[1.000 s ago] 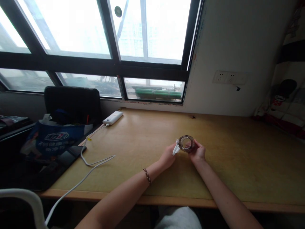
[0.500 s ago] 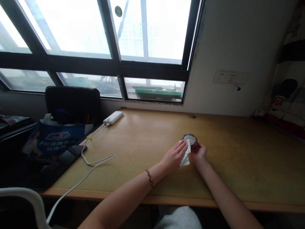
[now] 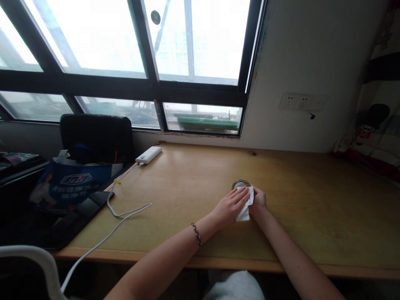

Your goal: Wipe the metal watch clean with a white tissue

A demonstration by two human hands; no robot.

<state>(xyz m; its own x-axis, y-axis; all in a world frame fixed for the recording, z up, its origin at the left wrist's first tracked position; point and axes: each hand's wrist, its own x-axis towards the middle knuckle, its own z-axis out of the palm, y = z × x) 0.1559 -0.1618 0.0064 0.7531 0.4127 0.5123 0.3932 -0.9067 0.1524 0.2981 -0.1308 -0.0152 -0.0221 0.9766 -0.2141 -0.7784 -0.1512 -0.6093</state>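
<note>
A small round object with a metallic-looking rim [image 3: 240, 183] is above the wooden table, partly covered by a white tissue [image 3: 244, 211]. My left hand [image 3: 230, 205], with a braided bracelet on its wrist, presses the tissue against the round object, fingers together. My right hand [image 3: 258, 202] grips the object from its right side; part of its fingers is hidden behind the tissue and my left hand.
A white power bank [image 3: 148, 155] with a white cable [image 3: 125, 216] lies on the left of the table [image 3: 187, 166]. Further left are a black chair [image 3: 96, 133] and a blue bag [image 3: 76, 181]. Sockets [image 3: 300, 101] are on the wall.
The round object has shifted slightly left and tilted, and the tissue and my left hand's fingers now cover more of it. My right hand has moved a little left with it.
</note>
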